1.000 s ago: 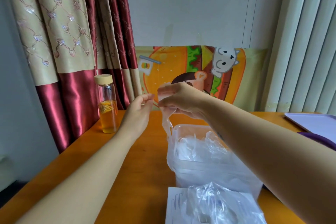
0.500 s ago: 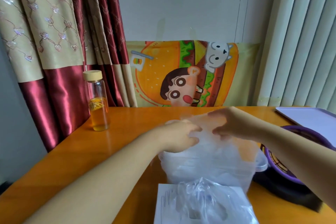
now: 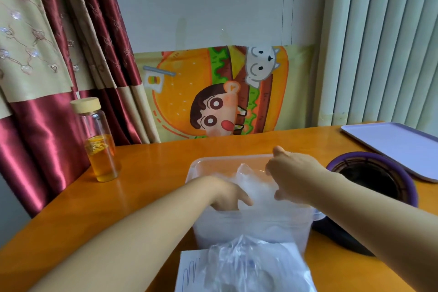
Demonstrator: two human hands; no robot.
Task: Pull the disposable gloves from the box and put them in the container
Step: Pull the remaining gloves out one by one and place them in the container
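Note:
A clear plastic container (image 3: 248, 227) stands mid-table, filled with crumpled transparent disposable gloves (image 3: 256, 181). My left hand (image 3: 226, 194) reaches down into its left side and presses on the gloves, thumb stretched out, fingertips hidden in the plastic. At the far right of the container, my right hand (image 3: 292, 173) hovers over the rim, fingers curled down, pinching a glove. The white glove box (image 3: 189, 270) lies at the near edge, with a bunch of gloves (image 3: 256, 265) sticking out of its top.
On the orange table (image 3: 147, 187), a glass bottle (image 3: 99, 142) of amber liquid stands at the left. A purple-rimmed black bowl (image 3: 369, 173) sits right of the container, a lilac tray (image 3: 398, 144) beyond it. Curtains, a cartoon cloth and blinds line the back.
Both hands came down from chest height, where they held a glove stretched up, into the container. The glove now lies among the others inside.

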